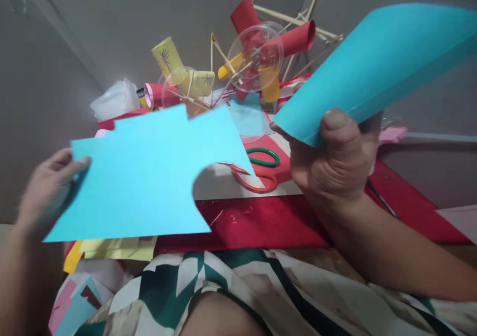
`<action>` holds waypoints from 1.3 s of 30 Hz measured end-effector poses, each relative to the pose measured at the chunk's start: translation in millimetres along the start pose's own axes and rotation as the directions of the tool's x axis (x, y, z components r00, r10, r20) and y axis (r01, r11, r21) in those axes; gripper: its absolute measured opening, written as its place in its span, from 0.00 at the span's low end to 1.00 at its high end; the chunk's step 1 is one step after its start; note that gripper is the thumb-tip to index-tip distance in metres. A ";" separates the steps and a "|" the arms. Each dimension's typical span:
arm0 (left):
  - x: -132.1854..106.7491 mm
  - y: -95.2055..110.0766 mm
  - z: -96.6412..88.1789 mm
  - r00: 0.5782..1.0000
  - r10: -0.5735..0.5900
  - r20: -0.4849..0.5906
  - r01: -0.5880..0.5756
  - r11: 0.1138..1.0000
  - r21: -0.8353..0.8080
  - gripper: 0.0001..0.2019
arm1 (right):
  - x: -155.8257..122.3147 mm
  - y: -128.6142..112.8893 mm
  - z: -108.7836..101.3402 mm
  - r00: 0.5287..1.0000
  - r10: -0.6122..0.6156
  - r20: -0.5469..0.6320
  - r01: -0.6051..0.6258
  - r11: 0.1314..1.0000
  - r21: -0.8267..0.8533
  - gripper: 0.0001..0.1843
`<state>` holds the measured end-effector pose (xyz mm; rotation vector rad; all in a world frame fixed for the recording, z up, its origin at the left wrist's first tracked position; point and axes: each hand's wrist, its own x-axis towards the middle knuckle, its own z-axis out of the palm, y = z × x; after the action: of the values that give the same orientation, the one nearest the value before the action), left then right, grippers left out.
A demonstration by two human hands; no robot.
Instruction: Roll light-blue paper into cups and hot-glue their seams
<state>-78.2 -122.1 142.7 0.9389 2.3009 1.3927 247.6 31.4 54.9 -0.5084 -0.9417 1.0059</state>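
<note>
My left hand (55,184) pinches the left edge of a flat blue paper sheet (141,177), thumb on top. A rounded notch is cut from the sheet's right side, and its far edge is stepped. Raised at the right, my right hand (335,152) grips a curved piece of blue paper (376,72), with the thumb on its near side. Below and between the hands lie scissors (257,182) with one green and one orange handle; the sheet hides part of them.
Behind stand stick models with red paper rolls (288,42), yellow paper rolls (167,60) and clear plastic discs. Clear plastic containers (117,100) sit at the left. Red cloth (261,221) covers the surface. Paper scraps (80,301) fill a bag at the lower left.
</note>
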 end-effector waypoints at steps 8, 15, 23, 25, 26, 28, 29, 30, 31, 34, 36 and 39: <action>16.5 -46.3 78.7 0.910 -0.159 0.383 0.208 0.974 -0.088 0.30 | 13.4 9.2 -6.8 0.996 -0.081 -0.032 0.083 0.994 0.077 0.17; 15.1 -34.7 74.8 0.933 0.035 0.359 -0.252 0.776 0.578 0.16 | 16.4 20.0 -13.1 0.993 -0.113 0.026 0.107 0.980 0.169 0.23; -18.0 7.0 178.8 0.459 0.427 0.779 -0.888 0.213 0.406 0.17 | 16.6 28.6 -12.3 0.988 -0.148 0.039 0.141 0.980 0.141 0.22; -21.6 19.8 217.8 0.344 0.357 0.869 -0.938 0.182 0.296 0.18 | 18.1 32.6 -13.4 0.990 -0.141 0.024 0.138 0.983 0.117 0.22; -21.3 26.1 234.0 0.309 0.312 0.898 -0.946 0.196 0.258 0.17 | 18.7 34.6 -14.0 0.990 -0.141 0.017 0.138 0.984 0.111 0.22; -17.5 36.8 257.5 0.248 0.173 0.953 -0.940 0.279 0.194 0.19 | 19.4 38.1 -14.8 0.990 -0.141 0.011 0.139 0.985 0.107 0.23; -14.5 40.7 265.1 0.227 0.128 0.965 -0.931 0.318 0.177 0.24 | 19.4 39.5 -15.0 0.989 -0.144 0.014 0.142 0.984 0.109 0.24; -11.3 43.5 270.7 0.228 0.097 0.969 -0.916 0.359 0.179 0.29 | 19.0 40.5 -14.9 0.989 -0.146 0.020 0.143 0.984 0.109 0.25; -8.1 45.1 274.9 0.231 0.081 0.970 -0.897 0.404 0.180 0.32 | 18.4 41.0 -14.7 0.988 -0.151 0.025 0.148 0.983 0.105 0.26; -0.9 43.3 285.8 0.290 0.070 0.955 -0.846 0.486 0.221 0.34 | 14.8 38.8 -13.6 0.985 -0.162 0.058 0.158 0.985 0.072 0.27; 2.1 38.7 293.9 0.336 0.070 0.939 -0.825 0.503 0.258 0.30 | 11.6 35.1 -13.3 0.984 -0.148 0.100 0.147 0.989 0.018 0.25; 4.4 31.5 302.7 0.334 0.093 0.938 -0.809 0.539 0.235 0.19 | 7.9 30.8 -14.3 0.979 -0.133 0.151 0.143 0.988 -0.055 0.19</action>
<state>96.5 96.0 22.3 2.1342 1.6223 -0.1508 246.6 53.5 28.0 -0.4208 -1.1295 0.8980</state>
